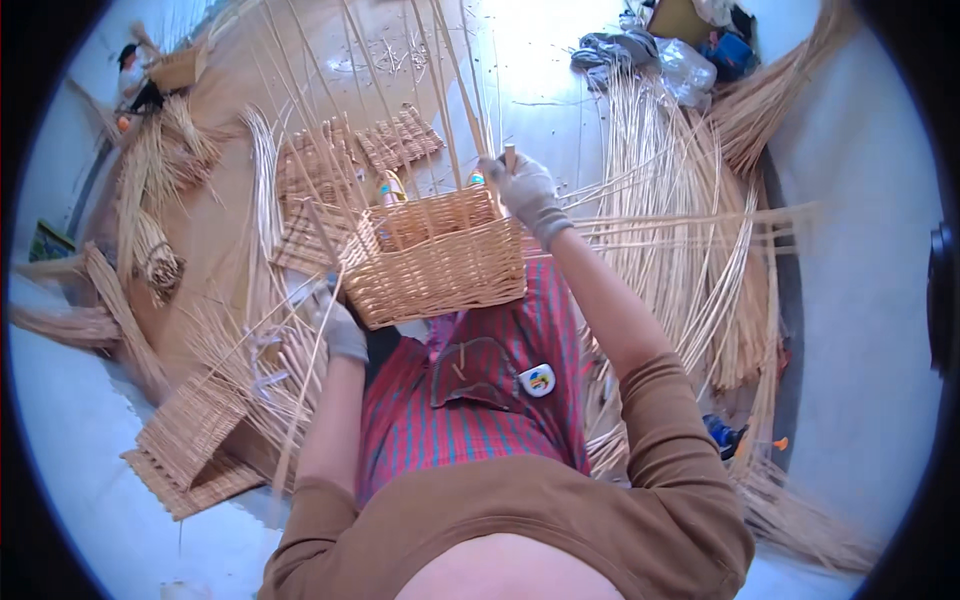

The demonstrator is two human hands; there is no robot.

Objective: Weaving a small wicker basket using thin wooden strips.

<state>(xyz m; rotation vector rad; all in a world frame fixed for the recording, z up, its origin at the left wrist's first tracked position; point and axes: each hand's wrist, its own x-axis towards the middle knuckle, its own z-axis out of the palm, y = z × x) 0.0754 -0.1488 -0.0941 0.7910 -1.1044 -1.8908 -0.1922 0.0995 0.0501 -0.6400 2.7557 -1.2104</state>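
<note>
A rectangular wicker basket point(435, 265) rests tilted on my lap, its tall upright stakes point(375, 75) pointing away from me. My right hand point(528, 192), in a pale glove, is closed at the basket's far right corner. A short tan stick point(510, 157) pokes up out of that fist; its other end is hidden. My gloved left hand point(340, 325) is at the basket's left side by the near corner. Its fingers are curled on a thin wicker strand point(318, 345) and partly blurred. Striped red cloth point(470, 435) with a dark patch covers my lap beneath the basket.
Woven panels point(400, 140) lie beyond the basket, and more woven pieces point(195, 430) lie at the left. Long loose reeds point(680, 220) spread over the floor at right. Reed bundles point(155, 255) lie at left. Another person point(135, 80) sits far left. Plastic bags point(685, 70) lie far right.
</note>
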